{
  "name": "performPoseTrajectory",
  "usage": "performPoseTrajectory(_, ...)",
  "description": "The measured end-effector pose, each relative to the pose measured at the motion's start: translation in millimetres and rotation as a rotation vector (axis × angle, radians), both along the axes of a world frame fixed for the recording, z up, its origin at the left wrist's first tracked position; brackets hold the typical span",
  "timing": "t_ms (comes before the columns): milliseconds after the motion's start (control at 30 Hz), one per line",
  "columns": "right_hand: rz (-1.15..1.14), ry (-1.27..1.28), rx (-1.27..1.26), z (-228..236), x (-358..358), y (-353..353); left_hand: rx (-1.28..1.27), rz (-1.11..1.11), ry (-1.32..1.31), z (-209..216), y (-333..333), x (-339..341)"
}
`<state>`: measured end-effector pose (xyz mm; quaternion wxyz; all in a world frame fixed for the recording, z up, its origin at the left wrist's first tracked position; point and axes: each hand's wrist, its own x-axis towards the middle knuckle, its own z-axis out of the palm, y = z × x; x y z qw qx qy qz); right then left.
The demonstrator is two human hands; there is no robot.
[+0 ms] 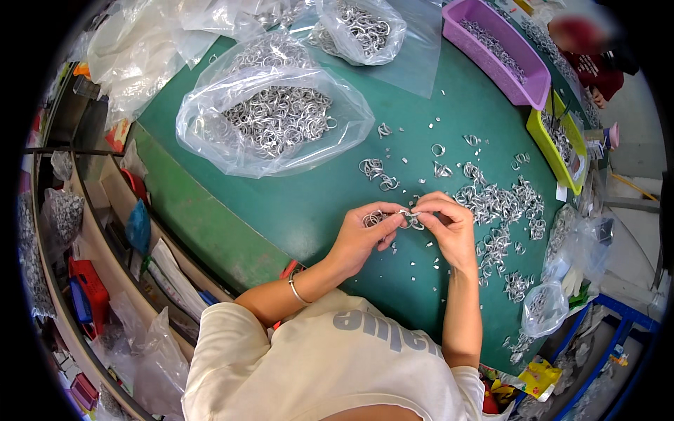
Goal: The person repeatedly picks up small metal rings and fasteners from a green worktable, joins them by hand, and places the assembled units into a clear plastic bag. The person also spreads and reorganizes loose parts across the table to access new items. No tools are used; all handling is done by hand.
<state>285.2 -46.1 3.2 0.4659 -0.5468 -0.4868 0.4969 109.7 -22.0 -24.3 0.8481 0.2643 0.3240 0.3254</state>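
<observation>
My left hand [360, 238] is closed around several silver metal rings [375, 218], which show between the thumb and fingers. Opposite it, my right hand [450, 226] pinches another silver ring [413, 219] between thumb and forefinger, where the fingertips of both hands nearly meet. Both hands are above the green tabletop [295, 210]. Just right of my right hand lies a spread of loose silver rings [500, 203]. Smaller clusters of rings [379, 173] rest beyond my fingertips, among tiny light scraps. How the pinched rings are joined is too small to tell.
A clear plastic bag [203, 133] full of rings stands open at the far left, with another bag [397, 42] behind it. A purple bin [537, 88] and a yellow-green basket [572, 179] hold more at the right. Cluttered shelves [112, 210] line the left; another person [593, 70] is far right.
</observation>
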Motion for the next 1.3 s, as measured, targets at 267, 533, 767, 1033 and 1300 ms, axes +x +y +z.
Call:
performPoseTrajectory(267,0.035,0.546,0.089,-30,-7,-12,-0.224,-0.162,-0.161,9,-2,-2)
performPoseTrajectory(533,-0.273,0.267,0.038,-13,-24,-22,-0.075,0.007,0.036,16,-8,1)
performPoseTrajectory(767,-0.308,-0.163,0.151,6,-29,-25,0.011,0.015,0.063,20,-10,1)
performPoseTrajectory(1033,-0.343,-0.489,0.491,11,-36,-26,-0.037,-0.14,-0.034,18,-7,-2)
performPoseTrajectory(1300,-0.309,-0.508,0.32,22,-33,-27,0.054,-0.016,-0.007,19,-12,0)
